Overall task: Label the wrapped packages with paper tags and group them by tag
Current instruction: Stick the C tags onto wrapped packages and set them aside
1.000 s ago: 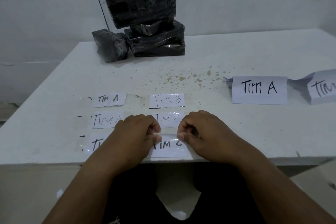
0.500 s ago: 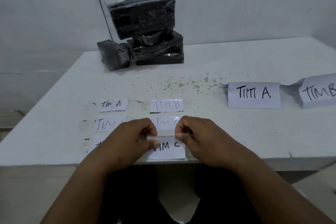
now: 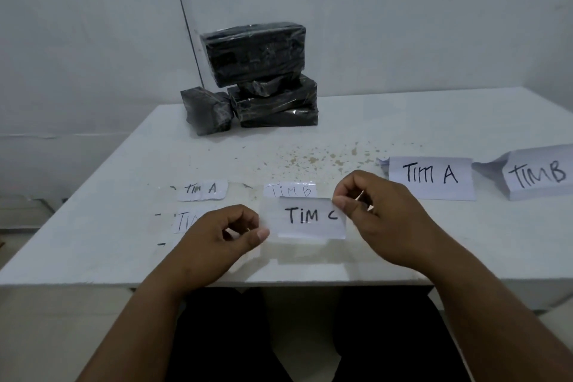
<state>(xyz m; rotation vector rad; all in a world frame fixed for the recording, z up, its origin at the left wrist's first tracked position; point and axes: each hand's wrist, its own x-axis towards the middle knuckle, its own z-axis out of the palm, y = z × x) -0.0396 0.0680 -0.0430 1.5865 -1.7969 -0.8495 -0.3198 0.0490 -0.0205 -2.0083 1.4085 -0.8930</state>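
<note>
now, held tag: small white paper tag with "tim c" in black marker and a clear tape border [image 3: 311, 218], lifted off the near middle of the table, writing facing the person, likely so it can be read and carried without the sticky edge folding on itself.
left hand: left hand [image 3: 221, 237] pinches the tag's near-left tape edge between thumb and forefinger, other fingers curled in.
right hand: right hand [image 3: 376, 206] pinches the far-right corner the same way; opposite corners held probably to keep the tape taut.
tags on table: small "tim a" tag [image 3: 203, 190] and "tim b" tag [image 3: 290, 190] lie flat just beyond the hands, another partly hidden behind the left hand; rows seem sorted by letter.
group markers: large folded white "tim a" sign [image 3: 431, 177] and "tim b" sign [image 3: 538, 174] stand at the right, apparently marking where groups go.
packages: black plastic-wrapped packages [image 3: 252, 77] stacked at the far edge against the wall, none tagged as far as can be seen.
surface: white table [image 3: 403, 121], speckled with brown flecks mid-way.
</note>
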